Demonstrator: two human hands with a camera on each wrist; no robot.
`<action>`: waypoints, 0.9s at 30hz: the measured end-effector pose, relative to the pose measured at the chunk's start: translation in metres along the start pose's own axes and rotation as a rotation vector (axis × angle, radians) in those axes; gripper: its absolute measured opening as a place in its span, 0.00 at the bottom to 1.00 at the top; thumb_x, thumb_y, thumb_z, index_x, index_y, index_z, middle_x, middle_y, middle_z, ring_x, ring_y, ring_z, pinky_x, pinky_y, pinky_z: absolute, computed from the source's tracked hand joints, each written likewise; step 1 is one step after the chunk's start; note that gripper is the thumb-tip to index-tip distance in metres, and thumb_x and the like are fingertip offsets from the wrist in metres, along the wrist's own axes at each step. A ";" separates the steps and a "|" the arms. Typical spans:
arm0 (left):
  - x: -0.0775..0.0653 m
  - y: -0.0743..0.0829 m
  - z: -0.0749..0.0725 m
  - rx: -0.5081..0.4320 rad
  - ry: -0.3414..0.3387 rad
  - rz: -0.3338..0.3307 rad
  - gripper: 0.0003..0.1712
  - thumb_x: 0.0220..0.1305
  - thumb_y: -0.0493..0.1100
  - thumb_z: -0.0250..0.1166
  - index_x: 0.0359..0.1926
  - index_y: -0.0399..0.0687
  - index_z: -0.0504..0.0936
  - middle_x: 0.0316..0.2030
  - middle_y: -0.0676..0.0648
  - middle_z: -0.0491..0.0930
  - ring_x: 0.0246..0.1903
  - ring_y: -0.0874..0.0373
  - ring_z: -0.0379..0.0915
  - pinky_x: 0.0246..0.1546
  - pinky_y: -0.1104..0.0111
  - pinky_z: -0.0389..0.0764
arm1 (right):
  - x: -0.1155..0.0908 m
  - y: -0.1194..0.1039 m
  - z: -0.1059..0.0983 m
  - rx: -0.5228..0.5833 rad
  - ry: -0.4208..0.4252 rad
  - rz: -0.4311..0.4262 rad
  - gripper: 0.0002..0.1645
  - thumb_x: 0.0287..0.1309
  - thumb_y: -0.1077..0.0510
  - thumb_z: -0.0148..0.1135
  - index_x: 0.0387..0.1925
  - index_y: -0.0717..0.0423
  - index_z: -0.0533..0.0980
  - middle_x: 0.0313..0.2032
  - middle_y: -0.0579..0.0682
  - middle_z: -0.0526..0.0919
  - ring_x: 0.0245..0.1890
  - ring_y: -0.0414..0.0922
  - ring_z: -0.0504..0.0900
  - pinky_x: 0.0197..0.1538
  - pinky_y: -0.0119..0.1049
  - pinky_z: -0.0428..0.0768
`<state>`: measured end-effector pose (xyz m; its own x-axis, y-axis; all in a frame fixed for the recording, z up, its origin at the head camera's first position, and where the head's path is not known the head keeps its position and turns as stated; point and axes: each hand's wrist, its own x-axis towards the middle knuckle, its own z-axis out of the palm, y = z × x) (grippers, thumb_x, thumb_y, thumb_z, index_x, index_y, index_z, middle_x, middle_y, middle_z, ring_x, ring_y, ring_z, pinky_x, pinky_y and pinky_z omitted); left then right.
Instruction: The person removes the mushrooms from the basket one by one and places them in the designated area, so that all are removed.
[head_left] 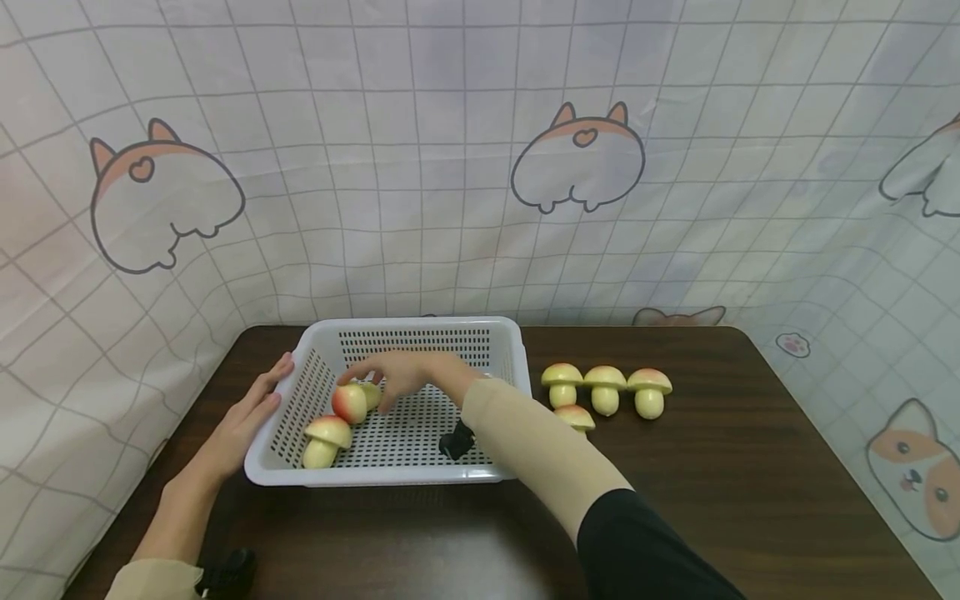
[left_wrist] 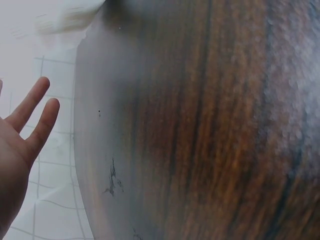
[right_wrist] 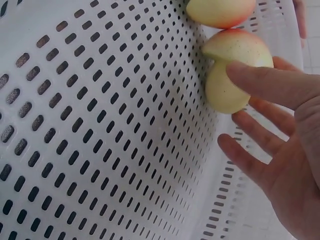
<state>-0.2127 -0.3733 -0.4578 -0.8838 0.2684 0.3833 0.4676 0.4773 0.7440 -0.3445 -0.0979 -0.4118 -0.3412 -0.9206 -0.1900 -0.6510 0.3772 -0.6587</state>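
In the head view a white perforated basket (head_left: 397,476) stands on the dark wooden table. Inside its left part lie two toy mushrooms with yellow stems and reddish caps. One mushroom (head_left: 320,442) is nearer the front left corner; the other mushroom (head_left: 349,405) lies tipped, its cap to the left. My right hand (head_left: 405,372) reaches in over the tipped mushroom. In the right wrist view its thumb (right_wrist: 265,82) overlaps this mushroom (right_wrist: 224,91), the other fingers loosely spread behind and below. My left hand (head_left: 238,429) rests fingers extended against the basket's left side.
Right of the basket, three toy mushrooms stand in a row, the middle mushroom (head_left: 604,388) among them. Another mushroom (head_left: 575,418) sits in front of them, partly hidden by the right sleeve (head_left: 540,454). A patterned cloth (head_left: 420,167) hangs behind the table (head_left: 720,483).
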 end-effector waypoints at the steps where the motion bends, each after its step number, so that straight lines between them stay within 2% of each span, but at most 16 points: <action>1: 0.000 0.000 0.000 -0.001 0.000 0.004 0.27 0.81 0.36 0.44 0.77 0.37 0.59 0.79 0.37 0.48 0.74 0.74 0.43 0.63 0.84 0.49 | 0.000 0.000 0.000 -0.002 -0.002 -0.002 0.49 0.53 0.71 0.74 0.75 0.47 0.68 0.74 0.44 0.67 0.66 0.50 0.71 0.57 0.33 0.74; 5: 0.001 -0.002 0.001 0.001 -0.002 0.012 0.27 0.81 0.35 0.44 0.77 0.37 0.60 0.79 0.36 0.48 0.74 0.75 0.43 0.63 0.84 0.49 | 0.001 -0.001 0.000 -0.025 0.010 0.022 0.44 0.55 0.68 0.75 0.72 0.48 0.71 0.65 0.49 0.76 0.58 0.45 0.77 0.54 0.32 0.75; 9: 0.001 -0.001 0.000 0.003 -0.001 0.003 0.27 0.81 0.36 0.44 0.77 0.37 0.59 0.79 0.37 0.48 0.74 0.75 0.43 0.62 0.84 0.50 | 0.000 -0.004 0.000 -0.107 0.027 0.082 0.37 0.58 0.60 0.77 0.67 0.48 0.74 0.56 0.51 0.80 0.52 0.42 0.79 0.52 0.33 0.75; 12: 0.002 0.000 -0.001 0.009 -0.001 -0.015 0.28 0.81 0.37 0.44 0.78 0.39 0.59 0.80 0.38 0.47 0.74 0.75 0.42 0.62 0.84 0.50 | -0.001 -0.004 0.000 -0.152 0.034 0.086 0.38 0.58 0.55 0.78 0.68 0.49 0.72 0.61 0.52 0.78 0.59 0.45 0.76 0.57 0.34 0.73; 16: 0.001 0.000 -0.001 0.017 -0.004 -0.034 0.28 0.82 0.38 0.44 0.78 0.41 0.58 0.80 0.40 0.47 0.74 0.73 0.43 0.61 0.84 0.51 | 0.000 -0.004 0.002 -0.126 -0.001 0.045 0.44 0.58 0.57 0.77 0.74 0.46 0.68 0.73 0.48 0.67 0.69 0.46 0.68 0.64 0.36 0.68; 19: 0.001 0.000 0.000 0.012 -0.008 -0.032 0.28 0.82 0.38 0.44 0.78 0.40 0.59 0.80 0.39 0.47 0.74 0.74 0.43 0.61 0.84 0.51 | 0.001 -0.004 0.006 -0.122 -0.030 0.020 0.43 0.59 0.58 0.76 0.74 0.43 0.69 0.74 0.44 0.64 0.71 0.43 0.63 0.67 0.35 0.65; 22: 0.001 -0.001 0.000 0.009 -0.007 -0.022 0.28 0.81 0.37 0.44 0.77 0.39 0.59 0.80 0.38 0.47 0.73 0.76 0.43 0.61 0.84 0.50 | 0.003 -0.005 0.009 -0.148 -0.008 -0.005 0.38 0.59 0.57 0.76 0.70 0.46 0.73 0.70 0.44 0.70 0.68 0.40 0.66 0.66 0.32 0.64; 27: 0.001 -0.002 0.000 0.021 0.002 -0.007 0.28 0.81 0.36 0.45 0.77 0.38 0.59 0.80 0.37 0.48 0.73 0.76 0.43 0.62 0.84 0.49 | 0.005 -0.004 0.011 -0.189 0.050 -0.035 0.29 0.58 0.59 0.77 0.61 0.51 0.77 0.58 0.44 0.79 0.54 0.36 0.74 0.56 0.27 0.69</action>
<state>-0.2140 -0.3737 -0.4590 -0.8872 0.2633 0.3790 0.4614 0.4963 0.7354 -0.3359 -0.1051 -0.4185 -0.3462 -0.9291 -0.1302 -0.7774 0.3618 -0.5145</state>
